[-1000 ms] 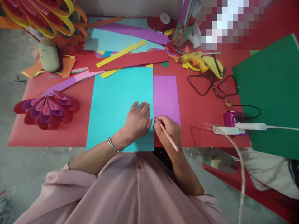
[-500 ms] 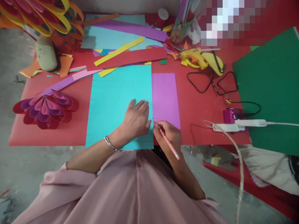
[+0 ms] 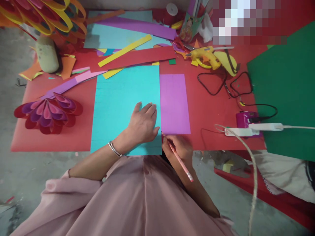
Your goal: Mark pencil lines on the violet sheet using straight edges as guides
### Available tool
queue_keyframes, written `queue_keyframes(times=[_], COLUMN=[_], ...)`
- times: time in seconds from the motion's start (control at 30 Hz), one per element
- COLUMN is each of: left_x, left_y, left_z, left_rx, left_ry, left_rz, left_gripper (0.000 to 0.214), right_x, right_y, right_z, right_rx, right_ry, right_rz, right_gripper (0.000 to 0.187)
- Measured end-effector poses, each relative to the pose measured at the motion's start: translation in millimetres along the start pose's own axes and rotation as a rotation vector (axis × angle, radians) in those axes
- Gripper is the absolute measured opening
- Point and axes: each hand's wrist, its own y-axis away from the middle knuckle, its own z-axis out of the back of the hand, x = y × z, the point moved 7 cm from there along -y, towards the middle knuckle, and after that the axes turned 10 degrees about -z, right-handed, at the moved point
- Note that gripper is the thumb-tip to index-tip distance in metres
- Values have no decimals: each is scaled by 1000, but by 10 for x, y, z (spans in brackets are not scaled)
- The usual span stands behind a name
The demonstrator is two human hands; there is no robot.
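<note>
A turquoise sheet of paper [image 3: 123, 95] lies on the red table, its lower edge reaching past the table's front edge. My left hand [image 3: 144, 123] rests flat on it near its right edge, fingers stretched out and holding nothing. Beside that edge, my right hand [image 3: 178, 149] grips a pink pencil [image 3: 180, 160]. The pencil's tip meets the right edge of the turquoise sheet, low down. A purple sheet [image 3: 174, 103] lies along the turquoise sheet's right side, just above my right hand.
A looped-paper flower [image 3: 48, 113] sits at the left. Colored strips, such as a red one [image 3: 137, 58], lie behind the sheets. At the right are a yellow glue gun [image 3: 205, 57], looped black cable, a purple power socket [image 3: 246, 119], a white cord and green board [image 3: 283, 95].
My right hand and the pencil have slid down a little along the turquoise sheet's right edge, toward me. My left hand stays in place. The view has shifted slightly.
</note>
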Motion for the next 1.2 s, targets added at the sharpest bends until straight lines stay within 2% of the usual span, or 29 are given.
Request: queue_keyframes(times=[0.23, 0.47, 0.73, 1.2], left_x=[-3, -9, -8, -22], left_y=[10, 12, 11, 6], left_z=[-14, -20, -17, 20], left_rx=[-33, -9, -6, -7], left_ry=[22, 3, 6, 11], left_rz=[-3, -4, 3, -8], left_gripper=[63, 64, 64, 62], right_x=[-8, -3, -15, 9], right_y=[86, 151, 143, 149], right_z=[21, 25, 11, 46], right_rx=[0, -13, 15, -37], right_ry=[-4, 23, 17, -24], right_rz=[-5, 0, -17, 0], right_gripper=[11, 8, 9, 14])
